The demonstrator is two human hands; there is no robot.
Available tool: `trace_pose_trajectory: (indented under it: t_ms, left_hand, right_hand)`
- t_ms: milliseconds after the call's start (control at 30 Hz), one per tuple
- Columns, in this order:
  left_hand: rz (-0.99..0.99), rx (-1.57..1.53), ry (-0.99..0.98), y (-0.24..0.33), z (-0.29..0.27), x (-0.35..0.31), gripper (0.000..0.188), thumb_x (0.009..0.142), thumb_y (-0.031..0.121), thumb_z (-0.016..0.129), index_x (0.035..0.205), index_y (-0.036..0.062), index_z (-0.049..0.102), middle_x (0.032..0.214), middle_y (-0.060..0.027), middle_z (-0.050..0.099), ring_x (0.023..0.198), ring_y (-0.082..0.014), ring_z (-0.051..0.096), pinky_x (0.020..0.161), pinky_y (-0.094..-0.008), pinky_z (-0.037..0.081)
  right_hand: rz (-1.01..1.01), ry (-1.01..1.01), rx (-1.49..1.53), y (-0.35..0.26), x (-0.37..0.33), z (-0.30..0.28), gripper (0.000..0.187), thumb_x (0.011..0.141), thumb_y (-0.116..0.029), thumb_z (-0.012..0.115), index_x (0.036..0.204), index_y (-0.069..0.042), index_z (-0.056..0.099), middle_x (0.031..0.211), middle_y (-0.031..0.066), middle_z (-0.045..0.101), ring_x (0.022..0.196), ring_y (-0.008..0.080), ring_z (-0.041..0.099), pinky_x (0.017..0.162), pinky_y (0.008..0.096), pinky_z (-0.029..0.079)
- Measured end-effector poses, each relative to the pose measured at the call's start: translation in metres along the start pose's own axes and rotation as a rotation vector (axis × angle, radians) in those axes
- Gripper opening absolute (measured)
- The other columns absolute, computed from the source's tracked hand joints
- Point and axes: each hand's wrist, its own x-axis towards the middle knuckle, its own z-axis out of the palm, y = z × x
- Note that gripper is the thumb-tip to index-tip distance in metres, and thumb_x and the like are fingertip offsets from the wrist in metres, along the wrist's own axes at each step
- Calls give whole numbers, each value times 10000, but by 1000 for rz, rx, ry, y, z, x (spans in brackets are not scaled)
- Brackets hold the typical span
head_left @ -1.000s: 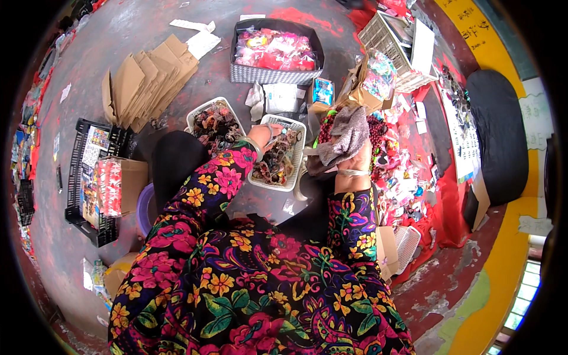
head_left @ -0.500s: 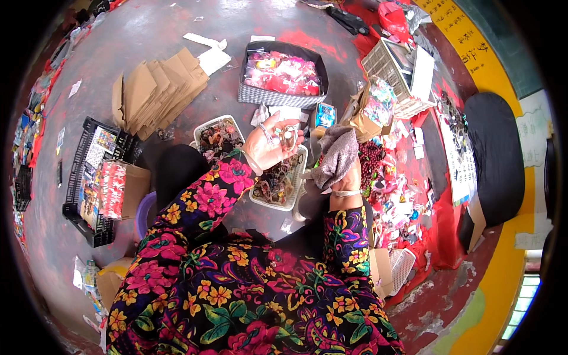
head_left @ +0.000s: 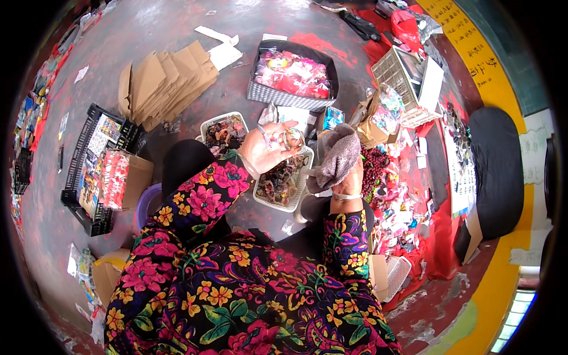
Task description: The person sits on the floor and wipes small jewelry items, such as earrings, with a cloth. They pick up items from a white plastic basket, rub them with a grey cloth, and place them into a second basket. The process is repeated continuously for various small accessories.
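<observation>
My left hand (head_left: 263, 149) is palm up with its fingers partly curled, and a small shiny hoop-like trinket (head_left: 293, 139) rests in it. Its exact kind is too small to make out. To its right, my right hand (head_left: 354, 177) grips a crumpled greyish-mauve cloth (head_left: 336, 158), which covers most of the fingers. Below and between my hands stands a white plastic basket (head_left: 303, 182) of dark, tangled small items. A second white basket (head_left: 222, 116), with similar dark pieces, sits left of my left hand.
Beyond my hands stands a grey patterned bin (head_left: 287, 99) of pink packets. Folded cardboard (head_left: 168, 80) leans at the far left, above a black crate (head_left: 76, 171) and a purple basin (head_left: 145, 204). A cream crate (head_left: 421, 110), dark red beads (head_left: 374, 164) and loose trinkets (head_left: 396, 219) lie right.
The view has swung slightly, so the surroundings sit further right. My left hand still holds the trinket; the cloth in my right hand has shifted a little and hangs slightly lower.
</observation>
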Motion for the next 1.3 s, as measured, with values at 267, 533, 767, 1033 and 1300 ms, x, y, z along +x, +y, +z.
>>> trace_pose_trajectory:
  t_ms: [267, 533, 767, 1033, 1300]
  left_hand:
    - [55, 98, -60, -4, 4, 1, 355, 899, 274, 416, 1084, -27, 453, 1020, -156, 542, 979, -274, 530, 848, -363, 441]
    - [107, 109, 6, -7, 5, 0, 313, 873, 235, 486, 1025, -38, 473, 1004, -164, 538, 964, -280, 535, 830, -352, 460]
    - [36, 224, 27, -6, -1, 0, 269, 872, 250, 493, 976, 2, 507, 924, -129, 566, 879, -244, 571, 736, -328, 488]
    - [56, 469, 179, -18, 11, -7, 203, 894, 262, 458, 956, 92, 550, 823, 8, 569, 745, -99, 564, 642, -260, 473]
    - [-14, 571, 203, -24, 11, -6, 216, 884, 261, 480, 969, 77, 555, 865, -12, 579, 769, -97, 572, 682, -280, 499]
  right_hand:
    - [24, -25, -17, 0, -1, 16, 344, 841, -204, 536, 1122, -10, 487, 1064, 94, 552, 949, 227, 555, 825, 330, 467]
    - [39, -38, -38, 0, -2, 14, 382, 809, -205, 585, 1125, -15, 486, 1053, 81, 555, 940, 215, 558, 793, 310, 482]
    - [76, -170, -168, 2, -1, 5, 529, 772, -254, 621, 1186, 14, 430, 1066, 87, 543, 907, 160, 544, 757, 256, 458]
    - [-292, -266, -1217, 25, -4, 17, 354, 716, -156, 642, 1031, -18, 558, 1075, 144, 511, 994, 267, 512, 843, 313, 411]
    - [-115, -128, -883, 33, 2, 2, 213, 859, -138, 492, 1014, -7, 556, 965, 88, 573, 882, 173, 552, 774, 282, 441]
